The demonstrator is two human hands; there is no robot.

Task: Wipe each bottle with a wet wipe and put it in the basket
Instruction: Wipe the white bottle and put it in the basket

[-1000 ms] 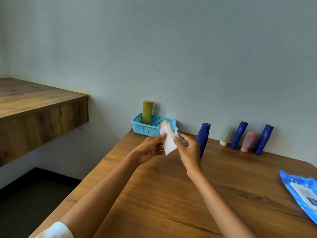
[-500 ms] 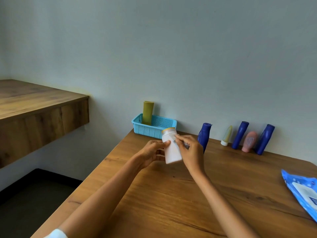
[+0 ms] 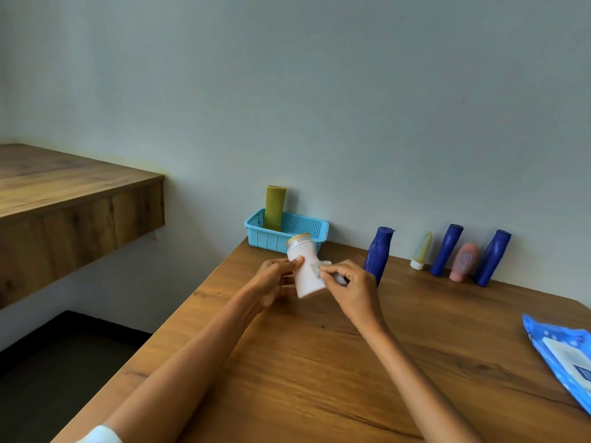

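Two hands meet on one small white plastic bottle with a yellowish cap (image 3: 305, 270), held tilted in the air above the wooden tabletop (image 3: 319, 362), just in front of the light blue perforated plastic basket (image 3: 287, 233). The left hand (image 3: 271, 282) is curled around the bottle's lower body, thumb pressed on the front, so it is clamped on the bottle; the right hand (image 3: 347, 284) has its fingertips pinched together on a crumpled white wet wipe (image 3: 321, 268) and presses it against the bottle's side. The bottle looks light and stiff, probably easy to turn in one hand, though a damp plastic wall may turn slippery, so the firm hold belongs around the middle of the body, not at the cap. The wipe is soft and limp and will need bunching to stay under the fingers. Inside the basket an olive-green cylindrical bottle (image 3: 274, 207) already stands upright. Farther right, leaning against the pale wall, wait a dark blue bottle (image 3: 379, 254), a small pale yellow-green tube with a white cap (image 3: 421, 251), a second dark blue bottle (image 3: 446, 249), a pink rounded bottle (image 3: 463, 262) and a third dark blue bottle (image 3: 492, 257). At the table's right edge lies a blue soft wet-wipe packet (image 3: 566, 356). The wiping step appears under way, with most bottles not yet done.
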